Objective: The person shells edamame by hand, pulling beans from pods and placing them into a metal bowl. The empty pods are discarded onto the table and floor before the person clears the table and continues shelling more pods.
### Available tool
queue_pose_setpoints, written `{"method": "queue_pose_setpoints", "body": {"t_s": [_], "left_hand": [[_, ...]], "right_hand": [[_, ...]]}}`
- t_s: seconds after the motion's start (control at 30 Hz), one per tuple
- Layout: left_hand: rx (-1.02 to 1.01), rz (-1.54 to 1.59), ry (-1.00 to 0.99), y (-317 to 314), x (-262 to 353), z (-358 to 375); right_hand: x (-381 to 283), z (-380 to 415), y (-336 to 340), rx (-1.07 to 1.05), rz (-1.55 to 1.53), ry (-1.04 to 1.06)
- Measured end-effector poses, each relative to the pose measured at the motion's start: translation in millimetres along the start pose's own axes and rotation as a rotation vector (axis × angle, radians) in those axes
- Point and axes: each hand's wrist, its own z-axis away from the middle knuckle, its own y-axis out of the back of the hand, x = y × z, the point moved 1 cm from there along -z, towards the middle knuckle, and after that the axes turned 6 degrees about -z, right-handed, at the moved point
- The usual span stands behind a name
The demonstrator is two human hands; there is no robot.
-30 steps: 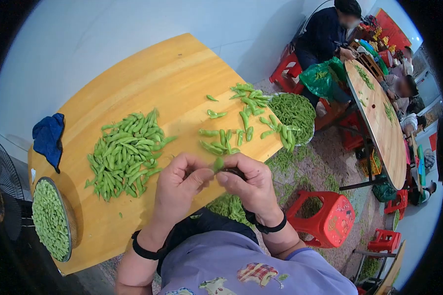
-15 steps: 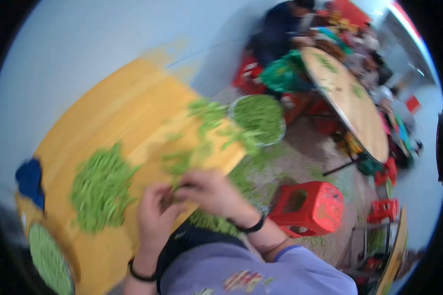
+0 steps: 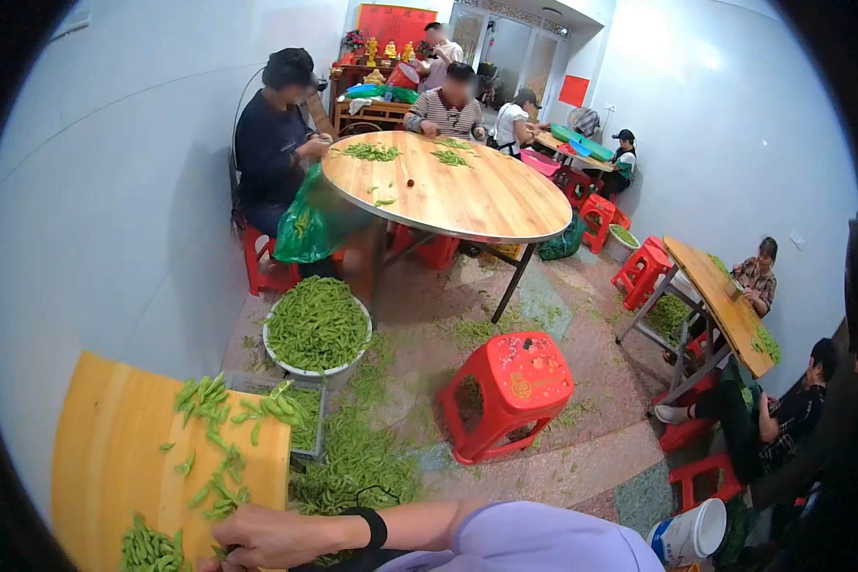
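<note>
My right hand, with a black band at the wrist, is at the bottom edge over the yellow wooden tabletop. Its fingers are curled together round a green edamame pod, only partly visible. Just beyond the knuckles lies a loose trail of edamame pods, reaching up to a cluster with leaves near the far edge. A denser heap of pods sits to the left of the hand. My left hand is out of sight below the frame; a sliver of skin beside the right fingers is too cut off to assign.
Past the table stand a white tub heaped with pods and a grey crate. Pods litter the floor. A red stool stands right of them. Several people sit round a round table and a side table.
My view has swung up and to the right, taking in the room. My left hand has dropped out of view, and my right hand now shows at the bottom edge.
</note>
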Motion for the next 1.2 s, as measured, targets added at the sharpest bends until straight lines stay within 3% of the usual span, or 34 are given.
{"method": "queue_pose_setpoints", "body": {"t_s": [0.07, 0.13, 0.2, 0.23, 0.27, 0.3, 0.33, 0.4, 0.47, 0.53, 0.6, 0.67, 0.77, 0.87, 1.0, 1.07, 1.2], "left_hand": [[0.026, 0.023, 0.064, 0, 7, 1], [-0.056, 0.093, 0.136, 5, -2, -9], [-0.050, 0.170, 0.214, 22, -15, -9], [-0.167, 0.178, 0.216, 31, -14, -9], [-0.147, 0.128, 0.219, 26, -10, -7], [-0.159, 0.191, 0.216, 21, -6, -9], [-0.173, 0.251, 0.212, 21, -5, -9], [-0.179, 0.355, 0.252, 24, -10, -9], [-0.189, 0.170, 0.133, 26, -10, -8], [-0.194, 0.026, 0.139, 27, -6, -14], [-0.226, -0.112, 0.151, 29, -4, -19], [-0.250, 0.091, 0.175, 32, -5, -19], [-0.245, 0.155, 0.123, 36, -9, -17], [-0.236, 0.206, 0.080, 34, -12, -18], [-0.209, 0.354, 0.252, 31, -8, -19], [-0.069, 0.380, 0.331, 25, -6, -16], [-0.160, 0.506, 0.316, 33, -15, -19]], "right_hand": [[10, 1, -5, 0.008, 0.017, 0.029], [21, 0, -8, -0.067, -0.304, -0.126], [25, -1, -8, -0.090, -0.345, -0.221], [23, -1, -7, -0.097, -0.384, -0.346], [21, 1, -7, -0.049, -0.609, -0.463], [24, 0, -11, 0.044, -0.596, -0.463], [31, 1, -13, 0.052, -0.279, -0.334], [24, -1, -16, 0.050, -0.011, -0.271], [16, -1, -22, 0.074, -0.035, -0.283], [6, -2, -27, 0.018, 0.186, -0.201], [6, -5, -29, -0.018, 0.139, -0.128], [8, -4, -30, -0.040, 0.085, -0.060], [-2, -9, -24, -0.108, -0.330, -0.369], [-10, -10, -20, -0.068, -0.389, -0.500], [3, -9, -24, -0.021, -0.177, -0.369], [5, -9, -25, 0.045, 0.054, -0.255], [7, -11, -28, 0.072, 0.119, -0.146]]}}
